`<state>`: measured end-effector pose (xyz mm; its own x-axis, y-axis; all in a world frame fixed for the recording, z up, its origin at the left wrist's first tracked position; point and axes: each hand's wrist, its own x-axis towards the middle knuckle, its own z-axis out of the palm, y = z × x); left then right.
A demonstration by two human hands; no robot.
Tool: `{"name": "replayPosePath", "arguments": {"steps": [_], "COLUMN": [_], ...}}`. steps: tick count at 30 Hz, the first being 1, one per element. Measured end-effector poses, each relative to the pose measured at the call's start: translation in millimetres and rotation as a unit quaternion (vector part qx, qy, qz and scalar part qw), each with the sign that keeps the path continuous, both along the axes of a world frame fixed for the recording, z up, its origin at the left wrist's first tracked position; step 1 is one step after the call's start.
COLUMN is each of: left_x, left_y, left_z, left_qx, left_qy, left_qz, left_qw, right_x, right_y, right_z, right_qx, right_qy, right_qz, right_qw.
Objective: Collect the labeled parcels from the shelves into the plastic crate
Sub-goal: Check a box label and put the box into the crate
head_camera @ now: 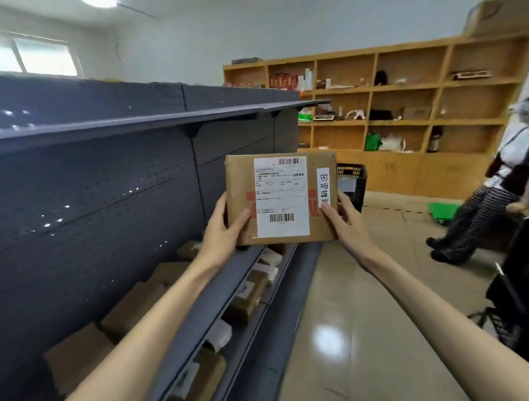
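Both hands, left hand (221, 229) and right hand (347, 221), grip upright parcel (280, 197).

Level: bright, even white room light.
Sources: ceiling lamp (98, 2) at top edge, blown out; window (37, 55) upper left, washed pale.
Glare: lamp's white patch on glossy floor (332, 340); small glints scattered over dark pegboard (86, 186).
Shadows: deep beneath the grey shelf (171, 120); boxes (137, 300) below sit dim.
Focus: parcel (280, 197) sharpest, fine print still unreadable; wooden shelves (400, 100) soft.
Edges: wide-angle bowing of straight lines; person (486, 206) at right smeared.
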<state>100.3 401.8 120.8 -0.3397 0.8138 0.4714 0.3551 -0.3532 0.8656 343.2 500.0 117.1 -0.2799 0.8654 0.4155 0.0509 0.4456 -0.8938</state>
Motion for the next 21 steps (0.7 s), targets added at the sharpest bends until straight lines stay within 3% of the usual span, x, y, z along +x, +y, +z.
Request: {"name": "replayPosePath", "arguments": {"steps": [12,21], "left_x": [102.3,132.8], "left_y": [225.3,353.8], "left_z": [49.0,45.9], "left_qx": [0.037,0.030], "left_qy": [0.018,0.019], "left_qz": [-0.095,-0.126], "left_qw": [0.995,0.991], "right_x": [118.9,149.3], "right_y": [166.2,270.2], "right_z": [44.1,44.9], "right_qx": [0.024,0.021], "right_qy": [0.022,0.032], "right_qz": [-0.092,-0.123], "right_qw": [0.995,0.992]}}
